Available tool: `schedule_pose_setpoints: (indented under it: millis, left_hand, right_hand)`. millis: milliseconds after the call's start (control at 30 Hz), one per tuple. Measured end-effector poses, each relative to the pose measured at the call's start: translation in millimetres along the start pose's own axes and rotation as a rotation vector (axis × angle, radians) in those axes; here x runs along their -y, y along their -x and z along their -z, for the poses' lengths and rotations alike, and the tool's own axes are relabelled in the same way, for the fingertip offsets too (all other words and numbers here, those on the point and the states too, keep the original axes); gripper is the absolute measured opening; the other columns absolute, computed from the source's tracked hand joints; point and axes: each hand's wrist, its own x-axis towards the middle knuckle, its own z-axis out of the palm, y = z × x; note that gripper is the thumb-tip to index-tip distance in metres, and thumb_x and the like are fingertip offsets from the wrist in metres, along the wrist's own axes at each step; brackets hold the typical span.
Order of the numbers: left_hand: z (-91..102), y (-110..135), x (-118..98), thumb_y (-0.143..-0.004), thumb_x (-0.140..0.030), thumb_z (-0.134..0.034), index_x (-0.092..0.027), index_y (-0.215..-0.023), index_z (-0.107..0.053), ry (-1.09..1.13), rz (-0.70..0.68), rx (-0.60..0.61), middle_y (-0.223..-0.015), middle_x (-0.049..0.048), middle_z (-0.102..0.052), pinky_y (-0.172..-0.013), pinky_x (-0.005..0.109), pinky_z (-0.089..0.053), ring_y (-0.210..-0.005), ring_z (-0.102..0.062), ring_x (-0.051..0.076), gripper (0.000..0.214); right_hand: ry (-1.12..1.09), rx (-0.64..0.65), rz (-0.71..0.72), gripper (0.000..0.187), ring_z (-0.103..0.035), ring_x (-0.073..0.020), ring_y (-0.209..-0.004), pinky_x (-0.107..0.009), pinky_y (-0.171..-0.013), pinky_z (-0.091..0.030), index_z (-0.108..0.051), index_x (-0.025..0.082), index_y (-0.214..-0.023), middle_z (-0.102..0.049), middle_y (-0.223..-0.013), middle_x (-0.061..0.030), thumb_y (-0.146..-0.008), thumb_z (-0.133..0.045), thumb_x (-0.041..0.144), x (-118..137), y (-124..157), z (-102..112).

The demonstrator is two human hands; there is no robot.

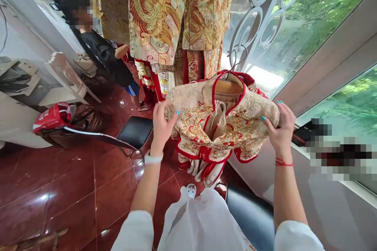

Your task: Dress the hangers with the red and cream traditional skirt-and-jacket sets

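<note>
Centrally, an embroidered jacket (pixel 224 125) on a wooden hanger (pixel 228 86) is gripped at both shoulders: the left hand (pixel 161 125) is closed at nine o'clock, the right hand (pixel 279 127) at three. Slippage off the hanger is judged possible if either shoulder is tugged unevenly, and the trailing hem could brush the floor (pixel 73 188).

Gold-embroidered cream jacket (pixel 203 121), red trim

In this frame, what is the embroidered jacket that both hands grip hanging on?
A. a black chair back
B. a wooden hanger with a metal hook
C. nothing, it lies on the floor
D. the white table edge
B: the left hand and right hand grip the shoulders of the embroidered jacket, whose collar sits on a wooden hanger with a metal hook.
</note>
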Motion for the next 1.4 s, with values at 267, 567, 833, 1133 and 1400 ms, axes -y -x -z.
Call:
schedule_pose_setpoints:
  millis: [267,567,833,1133,1400]
  left_hand:
    - [-46.8,-99.5,0.7,-0.097,-0.054,-0.052,-0.020,-0.082,-0.062,0.127,-0.134,-0.102,-0.078,0.0031,-0.062,-0.077,0.033,-0.051,-0.079,-0.061,0.019,0.039]
    - [-53.8,-3.2,-36.3,-0.099,-0.038,-0.046,-0.020,-0.121,-0.055,-0.031,-0.196,-0.404,-0.121,0.0124,-0.057,-0.103,0.044,-0.040,-0.120,-0.052,0.026,0.030]
    - [-115.2,94.7,-70.1,-0.086,-0.026,-0.067,-0.021,-0.088,-0.059,-0.211,-0.062,-0.204,-0.076,0.0024,-0.062,-0.073,0.034,-0.040,-0.074,-0.055,0.021,0.009]
    - [-117.5,41.2,-100.2,-0.090,-0.012,-0.063,-0.031,-0.108,-0.072,-0.282,-0.264,-0.131,-0.091,0.0050,-0.067,-0.079,0.037,-0.039,-0.083,-0.055,0.023,0.027]
    - [-86.5,-45.0,-105.3,-0.096,-0.032,-0.061,-0.022,-0.101,-0.065,-0.066,-0.204,-0.008,-0.092,0.0052,-0.066,-0.083,0.038,-0.047,-0.090,-0.059,0.024,0.012]
  right_hand:
    - [-0.332,-0.138,-0.205,0.036,-0.058,-0.0179,-0.069,-0.033,-0.069,-0.051,-0.067,0.018,-0.075,-0.061,-0.070,-0.0012,-0.081,-0.066,0.053,-38.3,-45.0,-25.6]
    - [-0.035,-0.241,-0.216,0.036,-0.060,-0.0234,-0.096,-0.039,-0.085,-0.048,-0.060,0.021,-0.111,-0.063,-0.104,-0.0081,-0.084,-0.061,0.045,7.4,-0.1,-17.7]
    - [-0.011,0.483,-0.439,0.036,-0.059,-0.0209,-0.063,-0.032,-0.064,-0.041,-0.058,0.021,-0.074,-0.067,-0.070,-0.0076,-0.093,-0.050,0.051,83.0,110.7,-92.7]
    - [-0.019,0.592,-0.394,0.027,-0.061,-0.0240,-0.069,-0.033,-0.067,-0.040,-0.061,0.019,-0.074,-0.071,-0.080,-0.0157,-0.091,-0.047,0.036,67.3,111.7,-114.7]
    - [-0.246,0.789,-0.599,0.034,-0.040,-0.0137,-0.050,-0.029,-0.056,-0.033,-0.047,0.022,-0.055,-0.047,-0.049,-0.0001,-0.082,-0.048,0.041,72.7,125.7,-109.0]
